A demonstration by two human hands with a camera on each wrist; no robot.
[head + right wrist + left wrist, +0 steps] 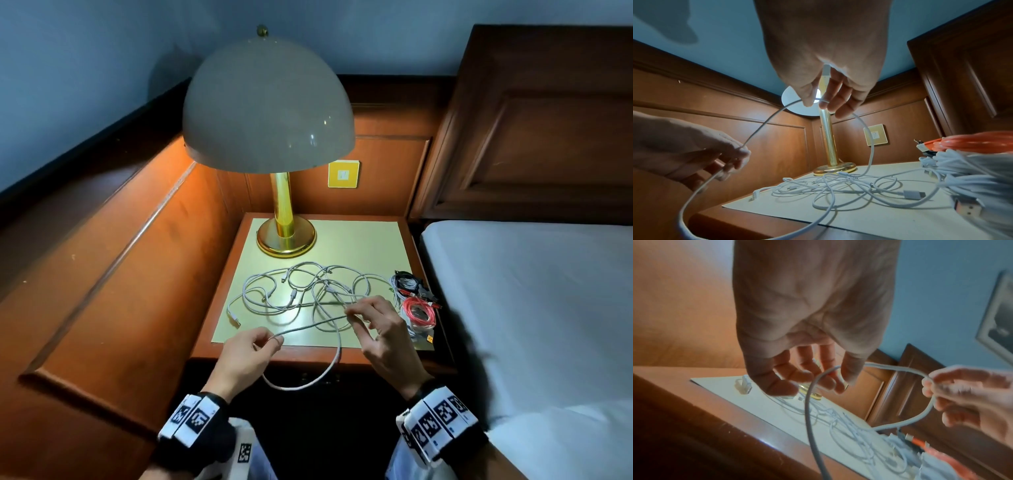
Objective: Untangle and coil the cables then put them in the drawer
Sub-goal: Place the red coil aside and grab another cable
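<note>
Two hands hold one white cable (310, 326) in the air, just over the near edge of the surface (373, 246). The left hand (247, 356) pinches the cable between thumb and first finger, so its grip is tight on the cable. The right hand (380, 329) pinches the same cable a little farther along, with its other fingers spread loose. Between the two hands the cable runs almost straight. From the left hand it also drops down in a big loop in front of the surface and comes back up over the near edge. In the left wrist view the cable curves round from the left hand (813, 308) to the right hand (970, 395). In the right wrist view the right hand (824, 53) holds the cable high. Past the hands, a pile of tangled white cables (301, 287) lies in the middle of the surface. The held cable runs into this pile. Near the right edge sit some coiled cables, a red coil (419, 311) and a white and black bundle (409, 282) just behind it. At the far left corner stands a gold lamp (284, 205) with a round shade, and it is lit. A bed (534, 308) is beside the right edge.
</note>
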